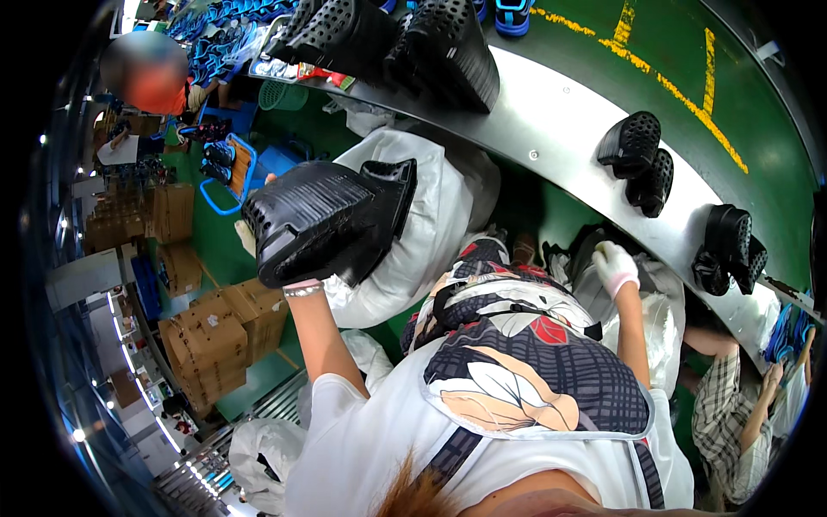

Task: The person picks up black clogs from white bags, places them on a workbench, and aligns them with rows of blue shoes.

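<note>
My left hand (246, 237) is closed around a bulky pair of black clogs (323, 220), lifted over a large white sack (435, 198). The clogs hide most of that hand; a few fingertips show at their left edge, and a bracelet circles the wrist. On the right, my right hand (615, 269) wears a pale glove. Its fingers are loosely bent and apart, with nothing seen in them. It hangs above another white sack (659, 332), short of the metal bench edge.
A curved metal bench (543, 112) runs across the front, bearing perforated black clogs (452, 56) and smaller-looking pairs (642, 159) farther right. Cardboard boxes (207, 345) and a blue-framed cart (237, 172) stand to the left. A person in a plaid shirt (728, 414) is at the right.
</note>
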Tool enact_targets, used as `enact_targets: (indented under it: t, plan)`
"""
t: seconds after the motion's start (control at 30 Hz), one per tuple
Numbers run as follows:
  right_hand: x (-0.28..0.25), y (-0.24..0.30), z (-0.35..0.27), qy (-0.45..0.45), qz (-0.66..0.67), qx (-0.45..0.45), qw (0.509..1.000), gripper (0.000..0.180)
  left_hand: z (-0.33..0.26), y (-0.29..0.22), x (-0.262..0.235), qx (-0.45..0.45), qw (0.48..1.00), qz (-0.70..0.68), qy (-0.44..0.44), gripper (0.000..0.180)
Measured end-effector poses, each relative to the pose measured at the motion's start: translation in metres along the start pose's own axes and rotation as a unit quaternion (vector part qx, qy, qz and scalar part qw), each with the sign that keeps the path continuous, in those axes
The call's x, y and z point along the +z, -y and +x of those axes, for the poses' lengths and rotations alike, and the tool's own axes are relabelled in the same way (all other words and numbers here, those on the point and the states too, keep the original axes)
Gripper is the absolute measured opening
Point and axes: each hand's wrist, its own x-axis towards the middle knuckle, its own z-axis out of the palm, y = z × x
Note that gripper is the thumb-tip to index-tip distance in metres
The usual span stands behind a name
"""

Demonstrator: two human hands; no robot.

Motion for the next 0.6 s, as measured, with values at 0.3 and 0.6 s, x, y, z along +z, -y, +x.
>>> enact_targets:
  t: [0.3, 0.6]
  plan:
    - [-0.030, 0.100, 0.010, 0.045, 0.078, -0.182, 0.979, 0.027, 0.092, 0.041, 0.058, -0.054, 0.874, 0.418, 0.241, 0.077]
    - [-0.139, 0.258, 0.103, -0.150, 0.075, -0.428, 0.888, 0.031, 0.185, 0.102, 0.135, -0.169, 0.713, 0.573, 0.367, 0.063]
